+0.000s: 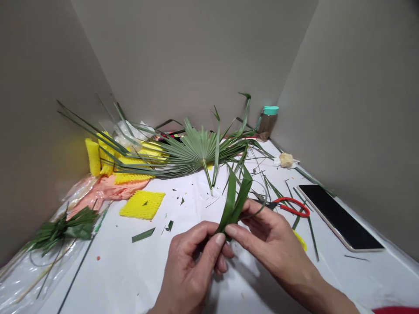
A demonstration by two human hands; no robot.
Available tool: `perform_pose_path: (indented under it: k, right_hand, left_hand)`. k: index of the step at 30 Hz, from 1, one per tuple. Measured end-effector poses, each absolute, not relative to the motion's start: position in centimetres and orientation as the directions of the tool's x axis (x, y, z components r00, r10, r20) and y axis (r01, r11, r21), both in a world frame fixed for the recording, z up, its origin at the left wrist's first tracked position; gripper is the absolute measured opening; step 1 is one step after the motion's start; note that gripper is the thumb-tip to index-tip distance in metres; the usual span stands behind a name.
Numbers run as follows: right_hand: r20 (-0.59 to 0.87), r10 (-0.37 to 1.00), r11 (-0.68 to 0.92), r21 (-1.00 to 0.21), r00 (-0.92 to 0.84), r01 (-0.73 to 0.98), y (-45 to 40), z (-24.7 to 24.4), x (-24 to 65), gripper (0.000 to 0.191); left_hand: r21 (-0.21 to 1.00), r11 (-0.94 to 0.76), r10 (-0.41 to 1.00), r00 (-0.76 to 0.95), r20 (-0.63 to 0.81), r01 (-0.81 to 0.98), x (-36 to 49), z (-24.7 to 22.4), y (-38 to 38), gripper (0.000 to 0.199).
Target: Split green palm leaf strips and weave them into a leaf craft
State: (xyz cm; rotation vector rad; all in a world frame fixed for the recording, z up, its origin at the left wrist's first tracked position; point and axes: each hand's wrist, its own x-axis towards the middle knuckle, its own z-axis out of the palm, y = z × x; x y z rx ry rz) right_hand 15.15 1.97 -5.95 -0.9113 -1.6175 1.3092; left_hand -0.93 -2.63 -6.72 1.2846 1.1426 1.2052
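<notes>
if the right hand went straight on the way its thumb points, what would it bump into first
Past the green leaf in its fingertips, the right hand would likely meet the left hand first, though the depth between them is unclear.

We pinch with left hand (194, 259) and right hand (270, 235) at lower centre, thumbs (245, 239) close together, right forearm (319, 285) slanting lower right.

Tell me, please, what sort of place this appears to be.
Probably a craft corner between grey walls, going by the fan palm leaf and red-handled scissors on the white-covered table and the green leaf strip being held over it.
</notes>
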Motion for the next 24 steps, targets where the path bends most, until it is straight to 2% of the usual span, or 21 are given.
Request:
perform_pose_path:
  k: [3,8,13,20,24]
  right_hand:
    - [0.159,0.918,0.182,-0.983,-0.362,0.031,1.8,-5.8,15.0,0.005]
    - [0.118,0.917,0.112,-0.993,-0.38,-0.038,1.9,-5.4,15.1,0.009]
    - [0.127,0.921,0.132,-0.991,-0.37,-0.01,2.2,-5.3,15.5,0.017]
    - [0.18,0.928,0.209,-0.976,-0.326,0.055,1.8,-6.2,15.5,0.015]
    - [0.195,0.938,0.217,-0.975,-0.285,0.045,2.0,-6.4,15.7,0.015]
  left_hand:
    - [0.989,-0.122,0.992,0.052,0.118,0.085,-1.0,-6.7,-2.7,0.022]
    - [0.905,-0.314,0.948,0.04,0.316,0.288,-1.0,-7.1,-2.9,0.018]
    - [0.846,-0.4,0.911,0.05,0.41,0.352,-0.9,-7.6,-2.8,0.017]
    - [0.805,-0.448,0.883,0.053,0.466,0.389,-0.9,-7.7,-2.9,0.018]
    - [0.843,-0.401,0.908,0.034,0.418,0.359,-0.7,-7.5,-2.7,0.016]
